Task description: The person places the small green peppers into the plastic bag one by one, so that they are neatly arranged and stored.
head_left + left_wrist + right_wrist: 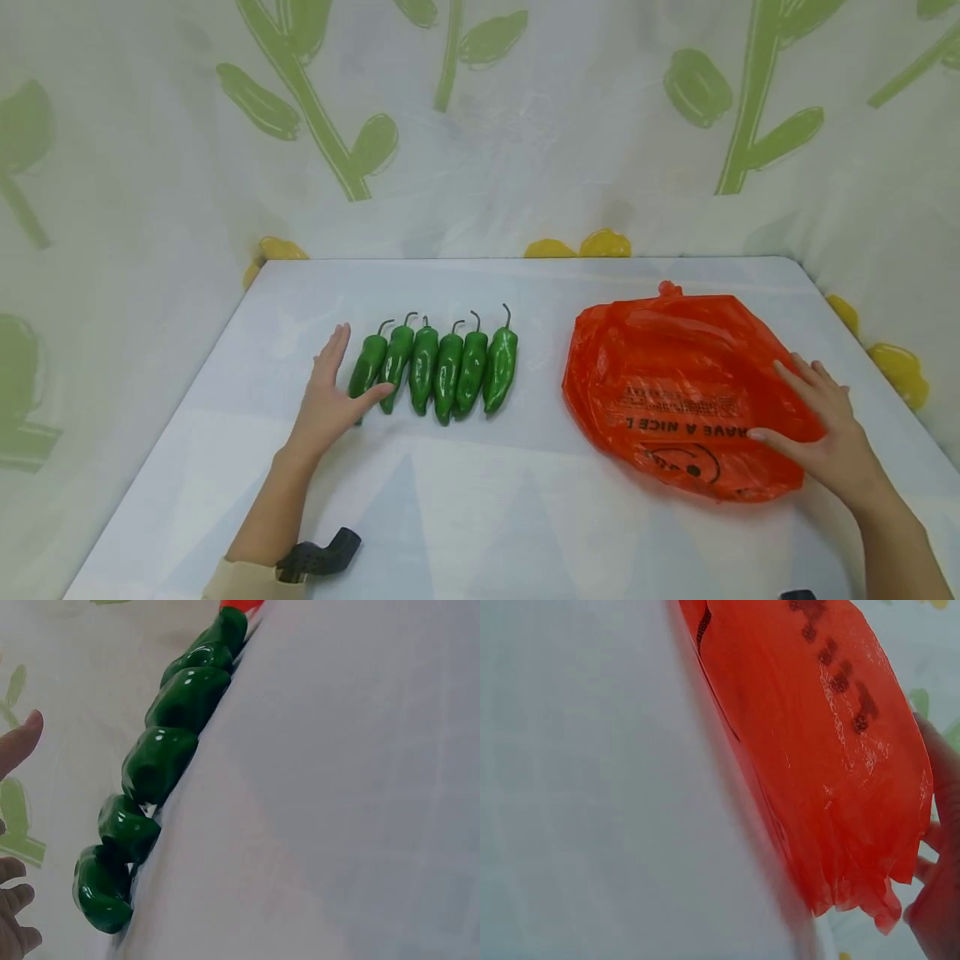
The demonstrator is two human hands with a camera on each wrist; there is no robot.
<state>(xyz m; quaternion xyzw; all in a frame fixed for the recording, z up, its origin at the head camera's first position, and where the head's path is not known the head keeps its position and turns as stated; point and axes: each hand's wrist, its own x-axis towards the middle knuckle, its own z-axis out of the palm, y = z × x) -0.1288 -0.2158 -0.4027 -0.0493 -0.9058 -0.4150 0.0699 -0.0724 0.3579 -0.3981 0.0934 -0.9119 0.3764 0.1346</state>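
Note:
Several green peppers (pixel 448 375) lie side by side in a row on the white table, stems pointing to the far side. My left hand (pixel 333 404) is beside the leftmost pepper, fingers spread and thumb overlapping the row in the head view. The left wrist view shows the peppers (pixel 172 761) end-on, with the thumb (pixel 22 742) and fingertips at the left edge. A crumpled red plastic bag (pixel 675 358) with black print lies on the right. My right hand (pixel 832 433) is at its right edge, fingers spread and not gripping. In the right wrist view, the fingers show just past the bag (pixel 817 765).
The white table (pixel 480 500) ends at a far edge against a pale cloth backdrop (pixel 570 158) printed with green leaves and yellow flowers. A black strap device (pixel 318 557) sits on the left wrist. Bare tabletop lies between the peppers and the bag.

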